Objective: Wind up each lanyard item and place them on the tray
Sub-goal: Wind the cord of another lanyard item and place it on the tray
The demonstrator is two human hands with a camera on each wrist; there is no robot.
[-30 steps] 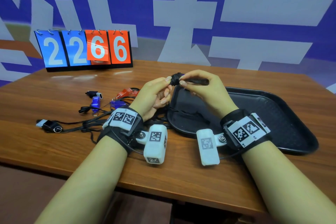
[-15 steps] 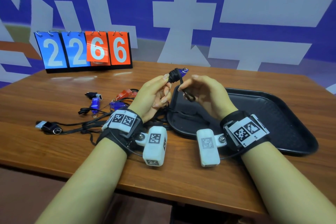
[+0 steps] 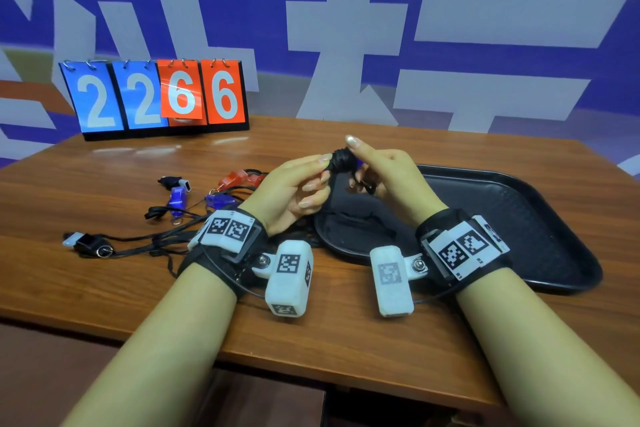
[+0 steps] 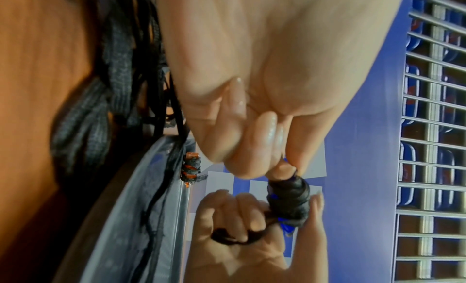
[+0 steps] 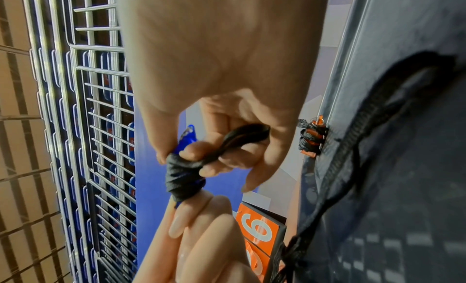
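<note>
Black woven cord (image 3: pixel 341 160) wraps a blue, probably plastic whistle (image 5: pixel 188 136), pinched by both hands' fingers (image 4: pixel 282 168).

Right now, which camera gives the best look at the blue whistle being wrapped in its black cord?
The right wrist view: the blue whistle sits unobstructed between both hands, windings sharp. The left wrist view shows it partly behind fingertips; the head view shows it small, mostly hidden.
</note>
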